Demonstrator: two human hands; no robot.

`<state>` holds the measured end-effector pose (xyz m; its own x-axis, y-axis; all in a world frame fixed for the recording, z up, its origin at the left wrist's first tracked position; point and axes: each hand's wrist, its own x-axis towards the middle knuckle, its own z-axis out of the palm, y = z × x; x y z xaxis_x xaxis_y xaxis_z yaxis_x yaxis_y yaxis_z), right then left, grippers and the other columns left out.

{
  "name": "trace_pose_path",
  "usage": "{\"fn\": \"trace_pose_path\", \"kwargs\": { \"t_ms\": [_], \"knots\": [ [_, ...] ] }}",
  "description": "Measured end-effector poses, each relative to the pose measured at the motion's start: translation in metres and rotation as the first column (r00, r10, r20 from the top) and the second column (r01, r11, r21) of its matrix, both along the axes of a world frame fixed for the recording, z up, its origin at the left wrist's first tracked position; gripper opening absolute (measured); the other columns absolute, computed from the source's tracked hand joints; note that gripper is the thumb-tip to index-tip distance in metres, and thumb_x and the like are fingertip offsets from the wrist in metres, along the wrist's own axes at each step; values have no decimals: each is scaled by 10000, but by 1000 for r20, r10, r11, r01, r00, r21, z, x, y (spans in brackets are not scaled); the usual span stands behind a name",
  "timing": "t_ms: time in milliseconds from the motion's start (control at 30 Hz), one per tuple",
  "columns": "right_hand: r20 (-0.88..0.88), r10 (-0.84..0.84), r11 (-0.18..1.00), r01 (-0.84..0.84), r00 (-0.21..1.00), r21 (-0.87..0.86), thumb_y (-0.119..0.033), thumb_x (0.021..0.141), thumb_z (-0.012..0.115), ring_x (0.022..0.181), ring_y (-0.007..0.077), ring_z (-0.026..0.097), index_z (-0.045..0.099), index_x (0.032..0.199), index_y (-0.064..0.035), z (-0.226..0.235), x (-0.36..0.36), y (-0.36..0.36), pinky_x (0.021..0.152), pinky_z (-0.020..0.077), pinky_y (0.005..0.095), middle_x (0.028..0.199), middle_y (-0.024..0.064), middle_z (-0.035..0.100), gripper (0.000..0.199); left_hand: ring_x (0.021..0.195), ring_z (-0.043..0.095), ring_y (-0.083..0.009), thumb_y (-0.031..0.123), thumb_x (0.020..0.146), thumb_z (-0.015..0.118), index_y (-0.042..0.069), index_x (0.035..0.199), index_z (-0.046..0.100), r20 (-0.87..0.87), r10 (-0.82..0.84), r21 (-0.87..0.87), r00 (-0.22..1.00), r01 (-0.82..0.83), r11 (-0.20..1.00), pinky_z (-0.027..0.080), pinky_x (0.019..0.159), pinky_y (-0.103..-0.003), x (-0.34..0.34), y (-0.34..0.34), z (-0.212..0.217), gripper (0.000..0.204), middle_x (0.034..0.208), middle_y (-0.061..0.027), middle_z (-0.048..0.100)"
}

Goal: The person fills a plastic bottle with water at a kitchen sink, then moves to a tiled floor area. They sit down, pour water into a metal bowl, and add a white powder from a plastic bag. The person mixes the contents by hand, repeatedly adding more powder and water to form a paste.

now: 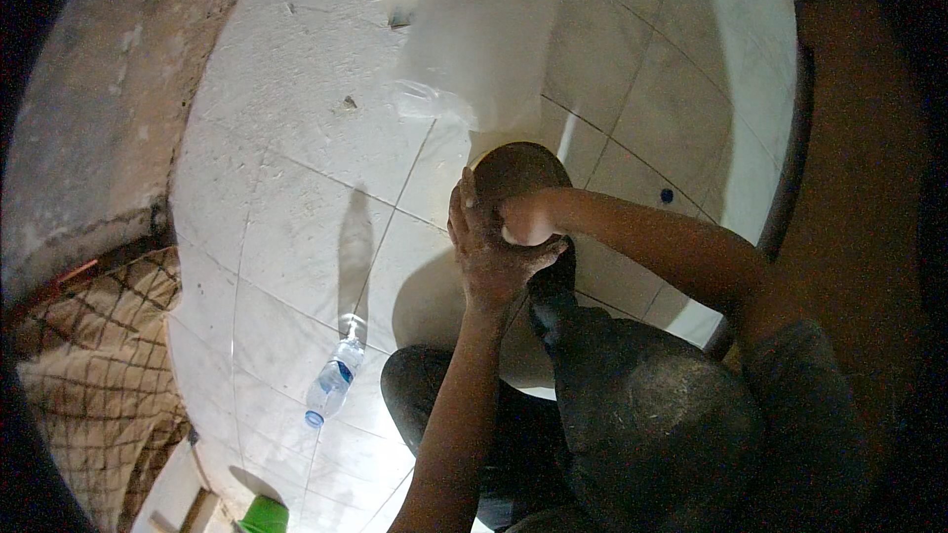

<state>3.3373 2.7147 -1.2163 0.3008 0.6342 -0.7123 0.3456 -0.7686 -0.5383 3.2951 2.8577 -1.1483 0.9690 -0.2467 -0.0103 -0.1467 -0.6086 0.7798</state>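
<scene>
A round, dark brown vessel [523, 166] with a thin yellowish edge is on the tiled floor in front of my knees. My left hand [489, 257] lies along its near left side, with the fingers stretched upward and the thumb spread to the right. Reaching in from the right, my right hand [530, 217] is closed over the vessel's near part, beside my left palm. Something pale shows by its fingers, but I cannot make out what it is. My hands hide much of the vessel's near side and its contents.
A clear plastic bottle [334, 382] with a blue cap lies to my left. Beyond the vessel lies a translucent plastic bag [479, 49]. A small blue cap [667, 195] is on the right. Checked cloth [94, 375] and a green container [265, 515] are at the lower left.
</scene>
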Motion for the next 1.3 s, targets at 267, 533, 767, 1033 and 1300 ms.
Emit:
{"fn": "trace_pose_path", "kwargs": {
  "t_ms": [267, 533, 767, 1033, 1300],
  "knots": [
    [170, -163, 984, 147, 972, 99, -169, 965, 562, 1230, 413, 602, 609, 1321, 52, -27, 11, 8, 1077, 453, 499, 1340, 255, 627, 421, 1426, 395, -463, 416, 384, 1033, 94, 1622, 193, -42, 37, -74, 998, -40, 996, 348, 1184, -560, 0, -3, 7, 1531, 1557, -227, 395],
    [284, -206, 978, 193, 937, 73, -178, 968, 561, 1266, 399, 577, 599, 1350, 23, -20, 13, 22, 1099, 433, 499, 1379, 230, 606, 433, 1423, 399, -463, 561, 362, 1008, 79, 1618, 207, -42, 47, -45, 998, -49, 998, 356, 1185, -563, 0, 1, -2, 1566, 1544, -252, 398],
    [36, -134, 981, 128, 990, 146, -185, 970, 559, 1298, 387, 556, 591, 1376, -3, -17, 7, 8, 1118, 416, 499, 1413, 209, 588, 446, 1421, 400, -460, 418, 386, 1035, 97, 1615, 221, -72, 55, -90, 996, -61, 994, 352, 1185, -565, 1, 1, 3, 1509, 1534, -250, 399],
    [146, -110, 993, 104, 983, 52, -194, 973, 557, 1335, 373, 532, 581, 1405, -31, -15, 16, -3, 1139, 396, 498, 1452, 184, 567, 462, 1413, 412, -456, 422, 382, 1036, 102, 1608, 231, -34, 38, -82, 999, -40, 996, 370, 1173, -561, 3, -1, 2, 1501, 1540, -229, 403],
    [96, -84, 996, 79, 992, 49, -202, 976, 555, 1371, 358, 507, 571, 1434, -60, -7, 14, -3, 1161, 377, 498, 1491, 159, 546, 480, 1429, 391, -451, 388, 362, 1032, 113, 1610, 223, -76, 43, -80, 996, -50, 996, 357, 1182, -559, 4, 0, 2, 1512, 1541, -223, 402]
  ]
}}
